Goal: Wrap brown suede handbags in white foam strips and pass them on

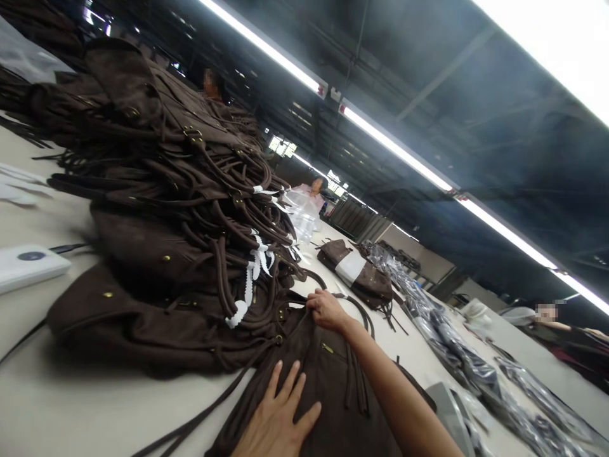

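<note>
A dark brown handbag [333, 387] lies on the pale table right in front of me, with a small brass zip pull on its side. My left hand [280, 412] rests flat on the bag, fingers spread. Higher up, my right hand [326, 310] is closed on the bag's top edge near the handles; the fingertips are partly hidden. To the left, a tall pile of brown handbags [157, 266] touches this bag. White paper strips [257, 260] hang from several handles in the pile.
Another brown bag with a white band [352, 270] lies further back. Plastic-wrapped bags [438, 336] line the table's right side. A white device [31, 266] with a cable sits at left, and a grey object [447, 406] at lower right. People are in the background.
</note>
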The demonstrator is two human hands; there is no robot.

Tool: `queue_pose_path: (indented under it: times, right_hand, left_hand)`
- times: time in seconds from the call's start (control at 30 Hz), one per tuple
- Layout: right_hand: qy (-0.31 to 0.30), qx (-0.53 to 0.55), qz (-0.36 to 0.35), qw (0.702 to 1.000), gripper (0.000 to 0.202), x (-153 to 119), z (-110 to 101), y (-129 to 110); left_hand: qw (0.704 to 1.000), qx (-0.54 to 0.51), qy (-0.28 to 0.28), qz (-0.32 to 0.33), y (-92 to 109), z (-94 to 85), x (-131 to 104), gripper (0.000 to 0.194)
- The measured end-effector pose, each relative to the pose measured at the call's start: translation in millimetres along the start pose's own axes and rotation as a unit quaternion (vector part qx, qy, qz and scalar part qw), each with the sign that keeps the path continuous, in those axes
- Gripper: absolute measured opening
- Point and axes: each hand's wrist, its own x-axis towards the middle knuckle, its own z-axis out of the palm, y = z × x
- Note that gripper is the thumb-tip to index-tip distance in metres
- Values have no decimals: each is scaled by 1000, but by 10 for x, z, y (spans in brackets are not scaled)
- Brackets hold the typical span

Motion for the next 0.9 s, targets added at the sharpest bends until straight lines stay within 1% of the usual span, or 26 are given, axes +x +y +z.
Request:
queue_pose_path:
  times: [0.03,0.1,0.2,0.27,0.33,0.4,0.43,0.53,0.6,0.77,0.87,0.9]
  right_hand:
    - [-3,-26,2,1000,20,69,22,-39]
    - [6,-49,27,998,15,224,117,-158]
    - [39,-48,103,993,20,425,336,-372]
    - [70,-44,162,983,24,491,465,-483]
    - [111,-30,220,969,27,502,543,-545]
    - [143,-2,254,957,30,485,573,-571]
    - [151,16,264,953,33,473,578,-580]
    - [149,84,300,939,56,441,587,-620]
    - [145,134,326,924,69,404,593,-672]
    - [118,267,339,894,79,181,540,-875]
    - [108,350,324,872,83,-8,451,-1024]
    - [102,367,313,870,84,-87,409,-1078]
  left_hand:
    - [1000,7,0,0,8,-8,-3,47]
    - [1000,11,-20,-8,41,-50,-5,47]
    - [998,-10,-58,-28,107,-134,3,50]
    - [996,-33,-76,-41,159,-199,8,52]
    - [993,-52,-90,-57,219,-270,7,63]
    - [991,-58,-95,-80,282,-342,3,75]
    - [989,-59,-98,-92,311,-374,0,78]
    - [986,-56,-105,-117,377,-440,1,76]
    - [986,-46,-108,-115,400,-447,13,75]
    - [990,34,-105,-89,388,-353,68,69]
    - [989,87,-95,-71,297,-275,105,61]
    - [991,91,-81,-57,261,-248,118,56]
